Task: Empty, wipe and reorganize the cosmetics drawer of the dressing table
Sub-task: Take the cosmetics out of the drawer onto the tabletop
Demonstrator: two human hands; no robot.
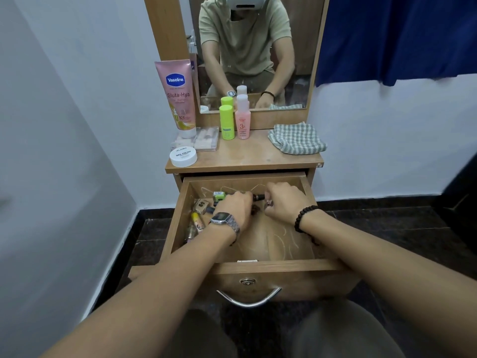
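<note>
The wooden drawer [278, 266] stands pulled out, with white scratch marks on its floor. Both of my hands are inside it. My left hand [236, 206], a metal watch on its wrist, is closed over small dark cosmetics near the back middle. My right hand [285, 201], with a black bead bracelet, pinches a small item; a dark tube [259, 196] spans the gap between the two hands. Several nail polish bottles [204, 205] and a green-capped one [219, 195] lie along the drawer's left side.
On the tabletop [247, 157] stand a pink Vaseline tube [179, 96], a white nail polish remover jar [183, 156], clear boxes [205, 140], a green bottle [226, 122] and a pink bottle [242, 118]. A checked cloth [296, 138] lies at the right. The mirror [258, 47] rises behind.
</note>
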